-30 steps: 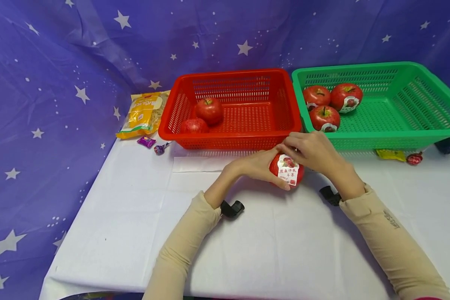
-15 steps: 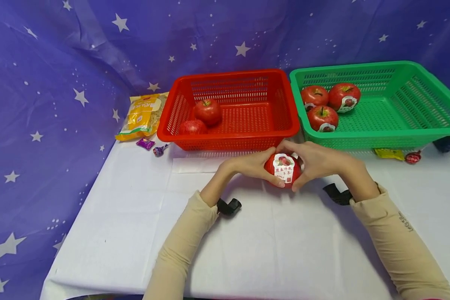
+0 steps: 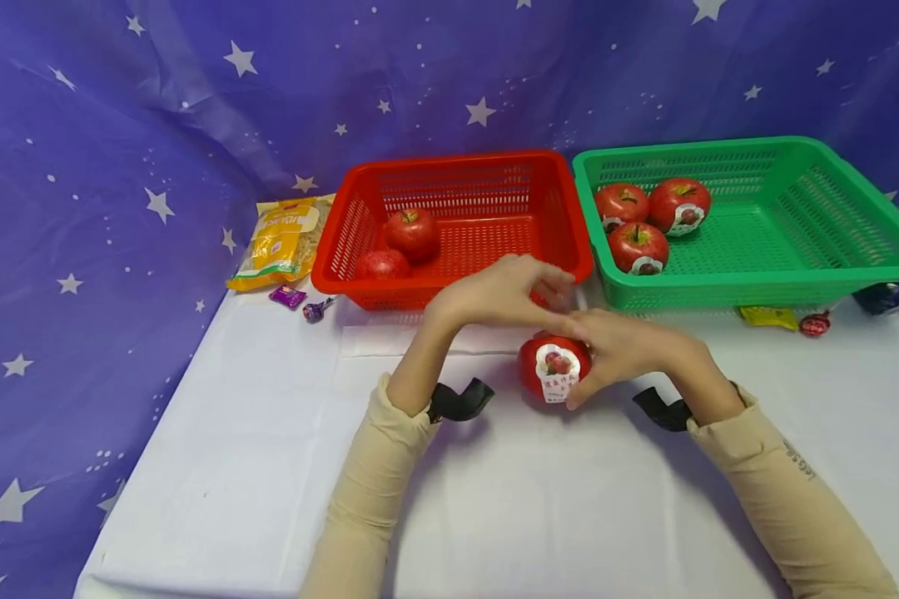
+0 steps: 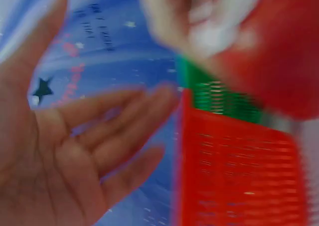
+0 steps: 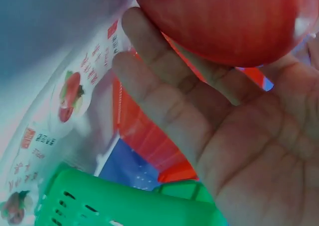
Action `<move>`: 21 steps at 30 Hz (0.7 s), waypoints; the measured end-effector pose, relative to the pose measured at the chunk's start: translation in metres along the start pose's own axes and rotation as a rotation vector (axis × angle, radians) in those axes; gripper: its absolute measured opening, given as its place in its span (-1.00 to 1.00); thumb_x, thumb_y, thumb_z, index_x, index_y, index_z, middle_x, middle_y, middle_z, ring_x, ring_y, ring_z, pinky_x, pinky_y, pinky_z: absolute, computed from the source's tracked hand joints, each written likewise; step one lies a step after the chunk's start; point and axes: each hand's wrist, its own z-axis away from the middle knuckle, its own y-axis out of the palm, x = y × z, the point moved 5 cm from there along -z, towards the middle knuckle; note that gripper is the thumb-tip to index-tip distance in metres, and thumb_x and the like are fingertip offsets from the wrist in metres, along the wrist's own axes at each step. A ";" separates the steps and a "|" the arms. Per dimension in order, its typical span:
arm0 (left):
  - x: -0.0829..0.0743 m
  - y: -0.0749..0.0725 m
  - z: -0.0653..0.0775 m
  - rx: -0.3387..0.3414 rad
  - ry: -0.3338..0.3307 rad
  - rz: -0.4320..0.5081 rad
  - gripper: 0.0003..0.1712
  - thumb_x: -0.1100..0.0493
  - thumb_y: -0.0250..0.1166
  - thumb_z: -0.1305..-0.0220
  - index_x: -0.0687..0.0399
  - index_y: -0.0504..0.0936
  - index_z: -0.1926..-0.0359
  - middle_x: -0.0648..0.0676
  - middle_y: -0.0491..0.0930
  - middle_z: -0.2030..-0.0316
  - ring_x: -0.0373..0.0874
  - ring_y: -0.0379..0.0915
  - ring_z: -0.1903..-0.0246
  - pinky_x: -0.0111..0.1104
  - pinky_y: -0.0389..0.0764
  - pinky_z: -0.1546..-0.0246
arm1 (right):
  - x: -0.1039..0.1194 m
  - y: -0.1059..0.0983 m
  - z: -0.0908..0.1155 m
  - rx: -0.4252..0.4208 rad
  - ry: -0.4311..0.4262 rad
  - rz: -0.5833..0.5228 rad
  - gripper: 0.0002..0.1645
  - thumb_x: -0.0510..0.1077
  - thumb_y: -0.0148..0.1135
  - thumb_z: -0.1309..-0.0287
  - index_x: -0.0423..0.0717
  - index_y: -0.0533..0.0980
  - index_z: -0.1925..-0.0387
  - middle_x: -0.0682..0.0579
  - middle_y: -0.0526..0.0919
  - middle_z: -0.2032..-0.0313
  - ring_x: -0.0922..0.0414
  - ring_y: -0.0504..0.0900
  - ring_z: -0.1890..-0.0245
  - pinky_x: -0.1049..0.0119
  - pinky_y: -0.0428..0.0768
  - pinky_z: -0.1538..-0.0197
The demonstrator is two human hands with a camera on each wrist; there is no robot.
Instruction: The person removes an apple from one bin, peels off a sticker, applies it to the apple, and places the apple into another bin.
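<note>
The right hand (image 3: pixel 622 345) holds one apple (image 3: pixel 543 374) toward the back edge of the table (image 3: pixel 569 499); the left hand (image 3: pixel 494 295), spread wide, is beside it.

The bare left hand (image 3: pixel 498 293) no longer grips the round red apple (image 3: pixel 554 368) but hovers toward its eleven o'clock; now only the bare right hand (image 3: pixel 623 344) holds it.

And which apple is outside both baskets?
The apple held by the right hand. By contrast, two apples lie in the red basket, three apples in the green basket.
</note>
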 end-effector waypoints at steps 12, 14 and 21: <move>0.004 -0.004 -0.099 -0.049 -0.223 -0.208 0.08 -0.36 0.21 -0.17 0.15 0.01 -0.48 0.07 -0.02 -0.50 -0.14 -0.34 -0.52 -0.40 -0.01 -0.46 | -0.020 -0.120 0.079 -0.418 0.087 0.080 0.01 -0.21 0.68 0.48 0.05 0.46 -0.19 0.39 0.53 0.12 0.43 0.54 0.32 0.59 0.52 0.36; 0.004 0.000 -0.106 -0.030 -0.240 -0.216 0.03 -0.37 0.25 -0.11 0.13 0.19 -0.42 0.06 0.19 -0.41 -0.12 -0.37 -0.52 -0.39 0.01 -0.46 | -0.047 -0.147 0.081 -0.488 0.213 0.142 0.09 -0.20 0.67 0.45 -0.04 0.39 -0.27 0.20 0.52 0.06 0.24 0.54 0.24 0.52 0.53 0.37; 0.001 0.003 -0.113 0.007 -0.300 -0.237 -0.01 -0.46 0.26 -0.02 -0.03 0.32 -0.36 -0.06 0.19 -0.41 -0.16 -0.31 -0.51 -0.39 0.20 -0.39 | -0.133 -0.170 0.059 -0.226 0.466 0.342 0.18 -0.01 0.55 0.20 -0.35 0.10 -0.35 -0.50 0.07 -0.09 -0.35 0.38 0.14 -0.19 0.50 0.28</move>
